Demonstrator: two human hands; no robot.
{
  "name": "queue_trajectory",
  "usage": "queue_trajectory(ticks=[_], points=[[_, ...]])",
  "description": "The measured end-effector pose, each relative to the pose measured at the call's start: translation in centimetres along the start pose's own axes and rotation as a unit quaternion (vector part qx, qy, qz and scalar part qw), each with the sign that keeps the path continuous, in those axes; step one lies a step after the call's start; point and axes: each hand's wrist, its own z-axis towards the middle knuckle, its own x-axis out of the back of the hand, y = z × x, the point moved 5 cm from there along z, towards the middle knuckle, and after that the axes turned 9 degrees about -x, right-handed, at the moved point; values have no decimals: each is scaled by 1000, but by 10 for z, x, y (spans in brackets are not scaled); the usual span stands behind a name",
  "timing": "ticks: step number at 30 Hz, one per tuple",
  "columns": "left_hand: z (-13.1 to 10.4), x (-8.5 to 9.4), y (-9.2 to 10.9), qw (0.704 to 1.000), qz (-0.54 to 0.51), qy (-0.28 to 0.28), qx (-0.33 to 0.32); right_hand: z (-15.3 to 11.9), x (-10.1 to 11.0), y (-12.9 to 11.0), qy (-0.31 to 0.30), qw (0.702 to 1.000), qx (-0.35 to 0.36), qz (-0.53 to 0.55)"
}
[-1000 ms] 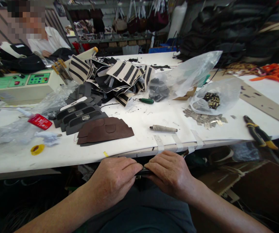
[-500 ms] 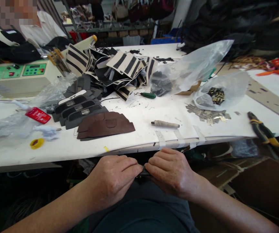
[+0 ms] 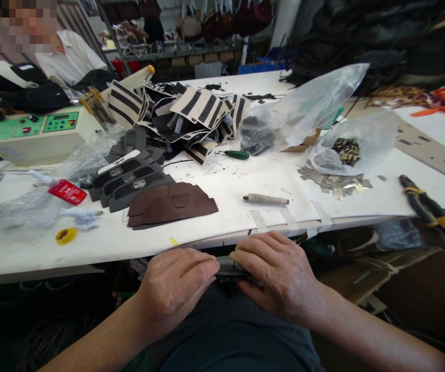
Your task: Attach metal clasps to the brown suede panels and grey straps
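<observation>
Workpiece (image 3: 226,266), dark grey, between the two hands, just below and on the near side of the front edge of the bench (image 3: 102,248). Only a short middle stretch visible between the fingertips; both ends and full outline hidden under the fingers. Long axis of that stretch: crosswise, left to right, roughly along the bench edge.

Left hand (image 3: 181,281) clenched around the left part of the workpiece, knuckles up, fingers bent over the top. Right hand (image 3: 278,268) grasping the right part, fingers over the top, thumb below. Neither hand nearer: both in contact, with the exposed stretch rightward of the left hand and leftward of the right. Fingertips apart, facing across a narrow gap. Cannot tell the firmness of either grip.

On the bench, forward and left: brown piece (image 3: 156,204), flat, nearer the left hand; just behind, overlapping grey pieces with metal fittings (image 3: 127,188). Forward of the right hand: wrapped tool (image 3: 266,200), on its side, also nearly crosswise. Tape strips (image 3: 290,219) over the edge, near the right hand. Farther right: pliers (image 3: 419,199) and loose metal plates (image 3: 336,186). Far left: red bottle (image 3: 69,192), lying down, and yellow tape roll (image 3: 66,236).
</observation>
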Motion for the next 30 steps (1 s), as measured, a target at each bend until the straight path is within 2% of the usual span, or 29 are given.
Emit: queue_trajectory(ticks=[2,7,11,19,30], points=[[0,1,0,1000,8,-7,-4,7,4,-6,-5,1000,4,-12],[-3,1,-2,1000,11,-10,-4,15,2,-15,-83,995,50,11],[-4,4,-3,1000,15,-4,25,13,0,-14,-57,996,67,9],[-3,7,3,1000,5,6,4,13,1,-16,-36,996,76,8],[-3,2,5,1000,-11,-14,-22,5,-4,-16,-70,995,44,49]])
